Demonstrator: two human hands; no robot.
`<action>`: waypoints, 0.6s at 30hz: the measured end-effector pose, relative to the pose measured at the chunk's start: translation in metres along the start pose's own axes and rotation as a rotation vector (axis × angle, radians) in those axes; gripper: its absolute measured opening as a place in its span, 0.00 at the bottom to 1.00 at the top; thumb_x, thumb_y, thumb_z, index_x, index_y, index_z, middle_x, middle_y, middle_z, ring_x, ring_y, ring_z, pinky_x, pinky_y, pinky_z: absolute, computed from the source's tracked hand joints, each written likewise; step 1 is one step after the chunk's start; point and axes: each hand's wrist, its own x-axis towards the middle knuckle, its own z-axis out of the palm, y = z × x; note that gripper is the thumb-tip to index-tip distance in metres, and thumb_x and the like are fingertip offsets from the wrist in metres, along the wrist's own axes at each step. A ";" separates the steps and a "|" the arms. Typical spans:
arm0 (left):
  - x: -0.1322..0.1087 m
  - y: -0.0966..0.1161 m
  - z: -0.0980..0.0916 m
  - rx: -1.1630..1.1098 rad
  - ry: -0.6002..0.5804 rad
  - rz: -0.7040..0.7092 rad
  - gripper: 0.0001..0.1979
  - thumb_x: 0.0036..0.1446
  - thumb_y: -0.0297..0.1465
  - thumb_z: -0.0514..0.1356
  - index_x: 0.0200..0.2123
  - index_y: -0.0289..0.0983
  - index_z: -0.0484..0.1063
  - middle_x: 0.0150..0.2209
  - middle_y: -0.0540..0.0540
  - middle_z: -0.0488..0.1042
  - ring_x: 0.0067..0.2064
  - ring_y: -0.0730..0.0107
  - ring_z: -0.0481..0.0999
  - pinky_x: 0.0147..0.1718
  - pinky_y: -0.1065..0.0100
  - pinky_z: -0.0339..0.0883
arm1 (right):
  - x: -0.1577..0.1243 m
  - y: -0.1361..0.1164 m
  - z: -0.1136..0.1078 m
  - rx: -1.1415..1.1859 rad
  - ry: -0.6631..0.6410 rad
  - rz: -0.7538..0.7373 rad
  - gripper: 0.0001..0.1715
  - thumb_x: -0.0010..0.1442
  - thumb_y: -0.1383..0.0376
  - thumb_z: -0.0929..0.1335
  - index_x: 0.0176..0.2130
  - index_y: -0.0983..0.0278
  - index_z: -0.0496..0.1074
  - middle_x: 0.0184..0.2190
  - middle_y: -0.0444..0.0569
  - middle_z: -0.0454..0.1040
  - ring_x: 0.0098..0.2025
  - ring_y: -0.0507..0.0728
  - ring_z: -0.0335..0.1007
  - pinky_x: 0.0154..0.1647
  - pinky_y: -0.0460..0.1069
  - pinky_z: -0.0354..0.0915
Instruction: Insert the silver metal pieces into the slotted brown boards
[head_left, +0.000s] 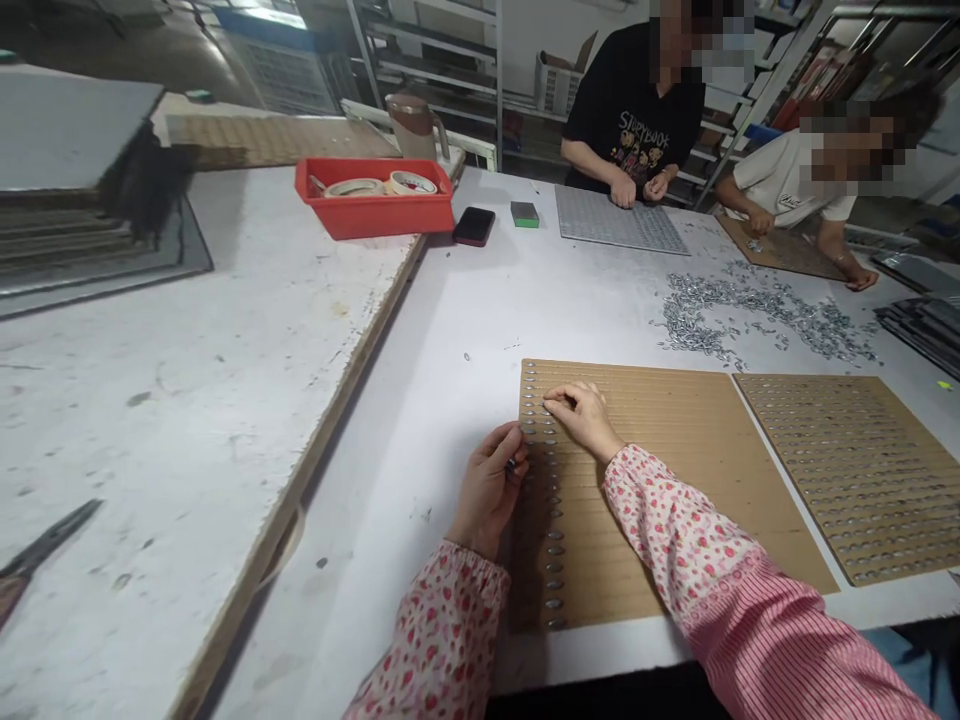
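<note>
both hands are down on a brown fiberboard sheet with rows of slots (660, 480), which lies flat on the white bench (390, 500), right at the near edge. the hands are apart but close, working the left end of the rows. the left hand (487, 490) sits just off the board's left edge with its fingers curled in, and the right hand (583, 420) is on the board with its fingertips (549, 402) bunched at the top of the column. can't tell if either one is actually gripping a piece, it's too small to see.

small silver metal pieces (554, 549) sit in a column down that left edge. just to the right, a second slotted board (862, 480) has its rows pretty much filled, and a loose scatter of the same pieces (765, 315) lies past both boards.

further up the bench there's a phone (474, 226), a green block (525, 214) and a red tray with tape rolls (373, 198). two co-workers (630, 110) (787, 180) sit across, hands on their own boards.
</note>
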 end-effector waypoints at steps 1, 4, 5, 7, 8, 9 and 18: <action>0.000 0.000 0.000 -0.003 -0.010 0.003 0.15 0.40 0.30 0.73 0.32 0.31 0.77 0.26 0.52 0.66 0.24 0.82 0.62 0.18 0.80 0.55 | 0.000 -0.001 0.001 -0.011 0.007 0.006 0.10 0.59 0.56 0.69 0.37 0.57 0.78 0.38 0.46 0.74 0.45 0.57 0.62 0.46 0.51 0.52; 0.000 0.001 0.002 -0.009 -0.008 0.010 0.14 0.40 0.29 0.72 0.31 0.31 0.77 0.25 0.52 0.66 0.24 0.82 0.62 0.18 0.80 0.54 | 0.002 -0.007 0.003 -0.091 0.016 0.063 0.10 0.58 0.55 0.69 0.34 0.57 0.78 0.35 0.46 0.73 0.44 0.58 0.61 0.44 0.51 0.52; 0.000 0.001 0.002 -0.010 -0.007 0.009 0.14 0.40 0.29 0.72 0.31 0.31 0.76 0.25 0.52 0.66 0.24 0.82 0.62 0.18 0.79 0.54 | 0.003 -0.009 0.003 -0.107 0.014 0.082 0.10 0.58 0.56 0.69 0.33 0.58 0.78 0.35 0.46 0.73 0.44 0.58 0.61 0.44 0.51 0.51; -0.001 0.001 0.002 -0.011 -0.011 0.006 0.14 0.40 0.28 0.72 0.32 0.30 0.76 0.25 0.52 0.66 0.24 0.82 0.62 0.18 0.79 0.55 | 0.005 -0.010 0.004 -0.108 0.005 0.097 0.08 0.57 0.57 0.69 0.32 0.58 0.77 0.34 0.46 0.73 0.44 0.58 0.61 0.43 0.51 0.52; -0.001 0.001 0.002 -0.012 -0.018 0.004 0.15 0.40 0.28 0.72 0.32 0.30 0.76 0.25 0.52 0.66 0.24 0.82 0.62 0.18 0.79 0.54 | 0.006 -0.010 0.003 -0.099 0.000 0.096 0.08 0.57 0.58 0.69 0.32 0.58 0.77 0.34 0.46 0.73 0.43 0.58 0.61 0.43 0.51 0.52; 0.000 0.001 0.002 -0.015 -0.024 0.003 0.15 0.40 0.28 0.72 0.32 0.30 0.76 0.26 0.52 0.66 0.24 0.82 0.62 0.18 0.80 0.54 | 0.007 -0.009 0.002 -0.087 -0.002 0.093 0.08 0.56 0.58 0.69 0.31 0.59 0.77 0.34 0.46 0.73 0.43 0.58 0.61 0.43 0.51 0.53; 0.000 -0.002 0.001 -0.056 -0.065 -0.012 0.14 0.41 0.30 0.73 0.29 0.30 0.74 0.23 0.52 0.66 0.22 0.84 0.62 0.16 0.83 0.55 | -0.026 -0.034 -0.002 0.814 -0.296 0.041 0.17 0.54 0.53 0.70 0.39 0.61 0.74 0.31 0.46 0.74 0.31 0.53 0.68 0.34 0.49 0.64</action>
